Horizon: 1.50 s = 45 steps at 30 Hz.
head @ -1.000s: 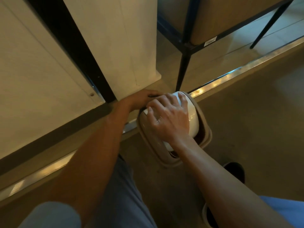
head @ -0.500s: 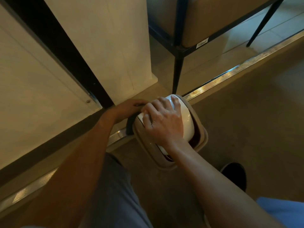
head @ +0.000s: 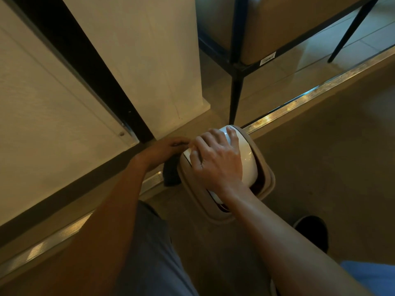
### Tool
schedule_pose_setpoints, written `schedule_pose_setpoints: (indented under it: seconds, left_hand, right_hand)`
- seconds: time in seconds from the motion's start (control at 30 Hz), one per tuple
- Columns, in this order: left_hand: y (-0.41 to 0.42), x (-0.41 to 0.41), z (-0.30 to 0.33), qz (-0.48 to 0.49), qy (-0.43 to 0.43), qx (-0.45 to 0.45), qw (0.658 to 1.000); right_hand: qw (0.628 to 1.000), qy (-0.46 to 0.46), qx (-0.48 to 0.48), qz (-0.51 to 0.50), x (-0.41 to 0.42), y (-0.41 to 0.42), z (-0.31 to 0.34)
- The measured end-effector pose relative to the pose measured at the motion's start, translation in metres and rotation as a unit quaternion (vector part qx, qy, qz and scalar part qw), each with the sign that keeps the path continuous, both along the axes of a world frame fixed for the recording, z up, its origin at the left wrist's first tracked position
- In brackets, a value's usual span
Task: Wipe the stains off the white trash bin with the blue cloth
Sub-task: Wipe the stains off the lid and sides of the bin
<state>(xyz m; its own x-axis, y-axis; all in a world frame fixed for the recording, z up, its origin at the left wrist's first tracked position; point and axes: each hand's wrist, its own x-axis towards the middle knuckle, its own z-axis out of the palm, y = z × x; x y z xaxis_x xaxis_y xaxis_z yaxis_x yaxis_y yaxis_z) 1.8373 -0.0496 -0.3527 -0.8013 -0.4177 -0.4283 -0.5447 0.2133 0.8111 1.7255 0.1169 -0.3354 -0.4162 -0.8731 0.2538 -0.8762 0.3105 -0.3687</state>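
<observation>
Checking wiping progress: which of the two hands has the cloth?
The left hand, at the white trash bin's left side, holds the dark-looking cloth. The right hand only rests on the domed lid.

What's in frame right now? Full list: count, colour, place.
bin: 1, beige rim, on the floor at centre
lid: 1, white, domed, on top of the bin
cloth: 1, looks dark in this light, against the bin's left side
pillar: 1, cream, upper centre
door track: 1, metal strip, runs diagonally across the floor
frame: 1, black metal legs, top right
box: 1, tan, with a small label, in the frame
shoe: 1, black, lower right
left hand: 1, at the bin's left side, holds the cloth
right hand: 1, rests on the lid, fingers spread
</observation>
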Motion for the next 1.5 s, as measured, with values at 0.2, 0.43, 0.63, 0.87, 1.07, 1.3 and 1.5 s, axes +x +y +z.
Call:
schedule_pose_setpoints:
  seconds: [0.2,0.43,0.63,0.87,1.07,1.3,1.5]
  left_hand:
    - [0.004,-0.048,0.004,-0.034,0.003,0.011,0.999]
    - [0.007,0.036,-0.006,0.044,0.025,0.070,0.996]
    - [0.010,-0.023,0.005,0.017,0.021,0.006,1.000]
    - [0.035,0.014,-0.019,0.186,0.089,0.108,0.972]
    - [0.053,0.057,0.002,0.265,0.079,0.029,0.960]
    - [0.075,0.041,0.065,0.299,0.206,-0.112,0.925]
    - [0.114,0.026,0.044,0.145,0.096,-0.166,0.971]
  right_hand:
    - [1.000,0.010,-0.003,0.000,0.000,-0.001,0.000]
    - [1.000,0.004,0.001,-0.002,-0.001,0.001,0.002]
    - [1.000,0.002,0.001,0.000,0.000,0.001,0.004]
    - [1.000,0.007,0.007,-0.003,-0.001,0.000,0.002]
    - [1.000,-0.020,-0.003,0.009,-0.003,0.001,0.002]
    - [0.976,-0.210,-0.054,0.022,-0.021,0.000,0.019]
    - [0.983,-0.166,-0.030,-0.065,-0.060,0.019,0.014]
